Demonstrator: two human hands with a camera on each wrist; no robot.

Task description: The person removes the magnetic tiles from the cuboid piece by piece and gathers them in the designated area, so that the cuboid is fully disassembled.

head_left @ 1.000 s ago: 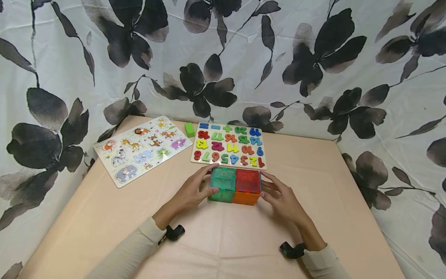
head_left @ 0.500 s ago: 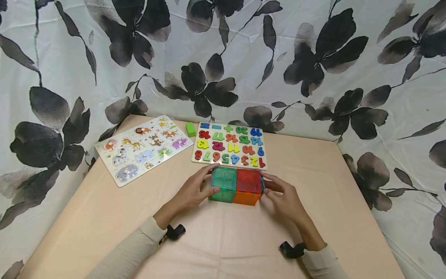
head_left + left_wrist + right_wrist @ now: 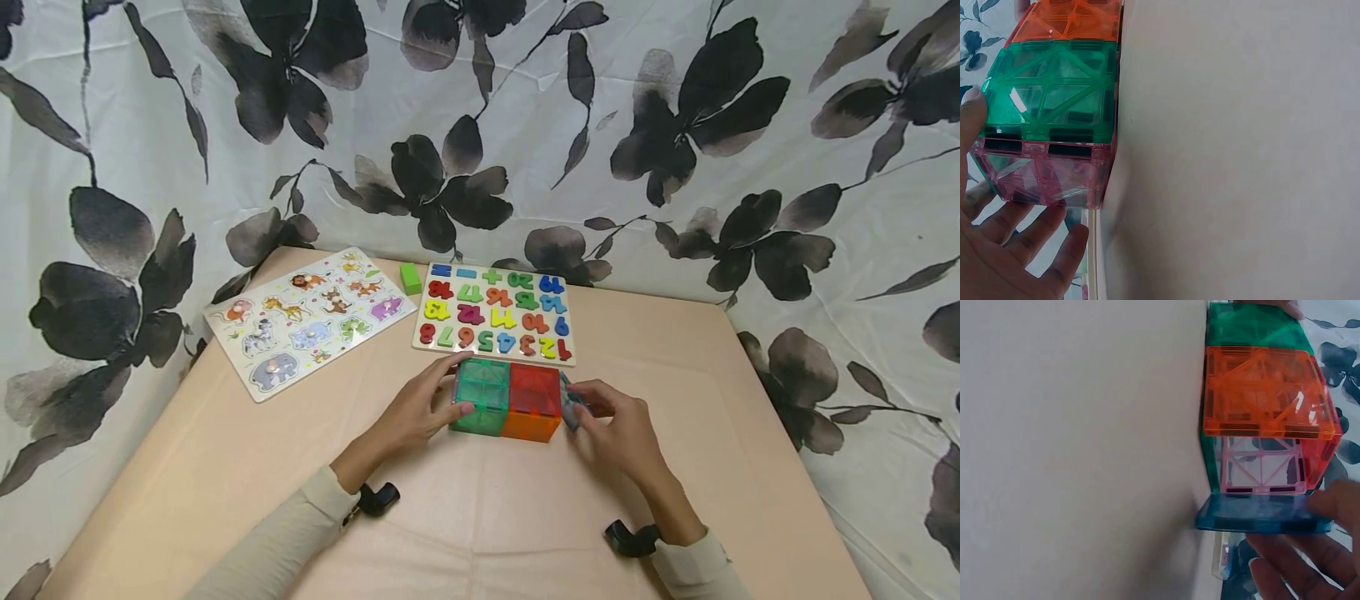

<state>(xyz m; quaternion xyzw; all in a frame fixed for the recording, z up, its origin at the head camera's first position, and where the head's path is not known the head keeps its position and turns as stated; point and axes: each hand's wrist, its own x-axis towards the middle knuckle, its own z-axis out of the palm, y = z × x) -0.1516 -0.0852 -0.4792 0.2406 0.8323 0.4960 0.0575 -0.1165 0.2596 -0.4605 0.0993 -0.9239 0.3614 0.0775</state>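
A box of see-through magnetic tiles [image 3: 482,385] sits on the table, green on the left, red and orange on the right. My left hand [image 3: 408,410] holds its left end, thumb on the green part and a finger at the back edge. In the left wrist view, the fingers lie by the pink end tile [image 3: 1047,178]. My right hand [image 3: 618,429] pinches a blue magnetic tile [image 3: 1263,514] at the box's right end. That tile tilts away from the box, so the right wrist view shows the inside below the orange tile [image 3: 1266,394].
Behind the box lies a number puzzle board [image 3: 492,315] with coloured digits. An animal puzzle board [image 3: 309,323] is at the back left, a green block [image 3: 410,278] between the boards. A floral cloth [image 3: 570,125] hangs behind the table [image 3: 480,517].
My right hand has gripped the blue end tile and drawn it to the right, tilting it off the box. The left hand and the rest of the box stay in place.
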